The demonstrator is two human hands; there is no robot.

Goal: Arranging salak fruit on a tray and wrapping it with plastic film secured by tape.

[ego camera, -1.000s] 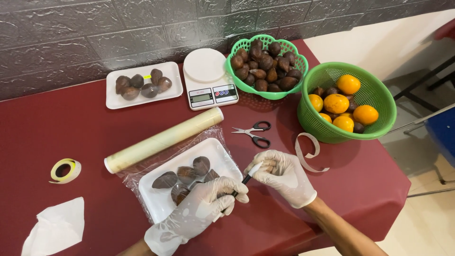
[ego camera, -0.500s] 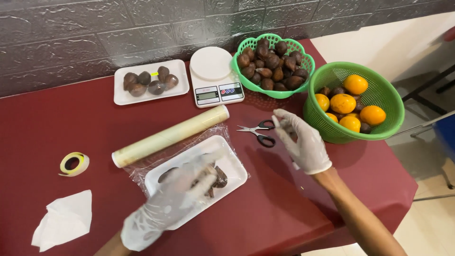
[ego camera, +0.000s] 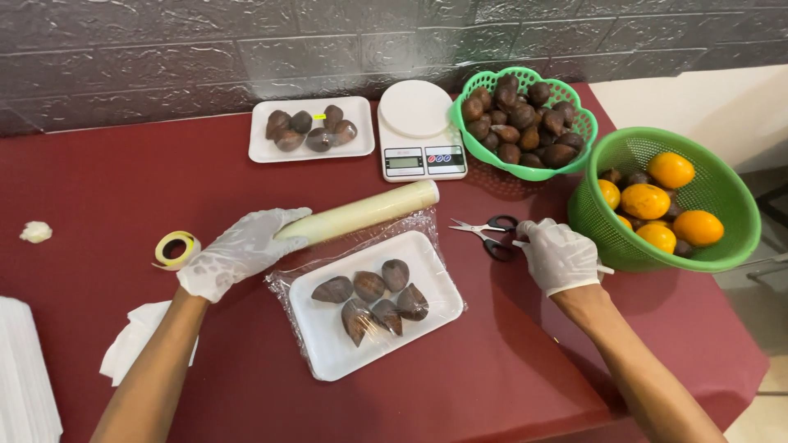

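Observation:
A white foam tray (ego camera: 328, 349) sits in front of me on the red table, holding several brown scaly fruits (ego camera: 373, 299) under clear film. Just behind it lies a pale cling film roll (ego camera: 369, 211). My gloved left hand (ego camera: 242, 250) closes over the roll's left end. To the right of the tray, my gloved right hand (ego camera: 560, 256) is curled beside the black-handled scissors (ego camera: 491, 233), its fingertips at the handles. A thin white strip (ego camera: 605, 269) pokes out of both sides of that fist.
At the back stand a second tray of brown fruits (ego camera: 267, 152), a white kitchen scale (ego camera: 420, 131) and a green basket of brown fruits (ego camera: 529, 172). A larger green basket with oranges (ego camera: 726, 246) is at the right edge. A tape roll (ego camera: 176, 248) and tissue (ego camera: 131, 349) lie left.
My left hand left the tray and moved up-left onto the end of the cling film roll. My right hand came down from near the basket to the scissors.

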